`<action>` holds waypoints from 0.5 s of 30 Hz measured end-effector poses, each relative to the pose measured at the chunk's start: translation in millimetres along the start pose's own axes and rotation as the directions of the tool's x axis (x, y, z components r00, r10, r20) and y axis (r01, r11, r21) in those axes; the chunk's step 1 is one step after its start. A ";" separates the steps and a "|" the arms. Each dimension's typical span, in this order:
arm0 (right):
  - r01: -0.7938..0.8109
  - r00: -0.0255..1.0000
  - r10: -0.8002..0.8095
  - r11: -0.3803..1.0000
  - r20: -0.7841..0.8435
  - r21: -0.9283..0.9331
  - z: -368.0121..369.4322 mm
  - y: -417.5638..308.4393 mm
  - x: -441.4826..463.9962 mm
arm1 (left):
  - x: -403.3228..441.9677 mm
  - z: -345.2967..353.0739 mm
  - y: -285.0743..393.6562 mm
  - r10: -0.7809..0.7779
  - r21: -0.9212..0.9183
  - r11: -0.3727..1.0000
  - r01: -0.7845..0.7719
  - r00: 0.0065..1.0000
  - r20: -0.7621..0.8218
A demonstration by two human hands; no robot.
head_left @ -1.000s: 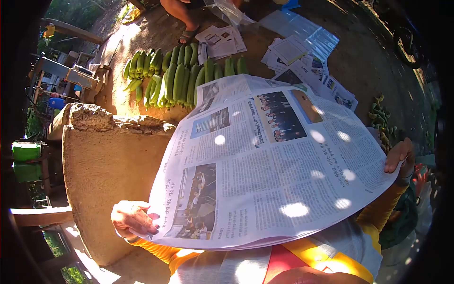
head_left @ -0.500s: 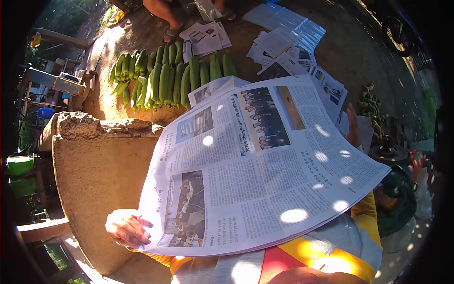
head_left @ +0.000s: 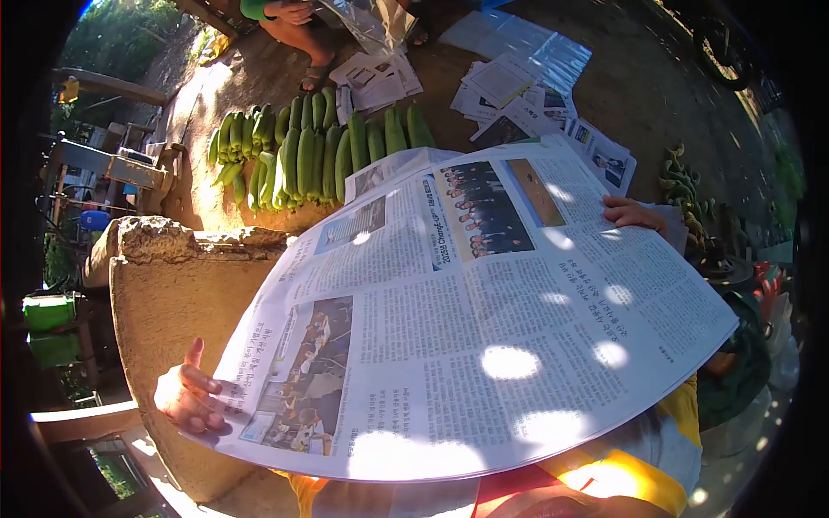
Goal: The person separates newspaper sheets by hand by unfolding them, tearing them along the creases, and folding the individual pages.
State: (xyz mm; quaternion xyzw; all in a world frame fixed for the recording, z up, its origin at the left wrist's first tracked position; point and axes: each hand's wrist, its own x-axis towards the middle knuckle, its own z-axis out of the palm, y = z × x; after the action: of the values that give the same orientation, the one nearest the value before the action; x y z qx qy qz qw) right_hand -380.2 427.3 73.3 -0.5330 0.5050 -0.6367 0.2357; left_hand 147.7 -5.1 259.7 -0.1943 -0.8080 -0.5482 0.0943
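A large printed newspaper (head_left: 414, 337) lies spread across my lap, with patches of sunlight on it. At its lower left corner is my left hand (head_left: 192, 393), thumb raised and fingers curled at the paper's edge, which it holds. My right hand (head_left: 635, 214) reaches over the paper's upper right edge, its fingers on the printed side and its wrist behind the sheet. Beyond the newspaper's far edge, rows of long green vegetables (head_left: 306, 164) lie side by side on the ground.
A rough tan block (head_left: 186, 345) stands at the left. Loose papers (head_left: 501, 82) and clear plastic sheets (head_left: 553, 56) lie at the top. Another person's hand (head_left: 289, 11) is near a plastic bag (head_left: 367, 26). Curled green vegetables (head_left: 682, 186) lie at the right.
My right hand has moved from the paper's right corner up to its upper right edge and now rests over it. My left hand has shifted left with the paper's corner, its thumb lifted.
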 end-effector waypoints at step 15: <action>-0.137 0.979 0.126 0.989 -0.160 -0.061 18.7 -24.9 5.2 | 35.6 80.3 -159.8 -0.525 -0.317 0.848 0.425 0.590 -0.614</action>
State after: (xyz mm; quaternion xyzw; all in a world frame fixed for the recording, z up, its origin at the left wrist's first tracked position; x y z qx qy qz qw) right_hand -358.7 425.1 96.4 -0.4552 0.5785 -0.6407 0.2180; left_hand 53.6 24.8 106.4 0.2371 -0.6981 -0.6388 0.2199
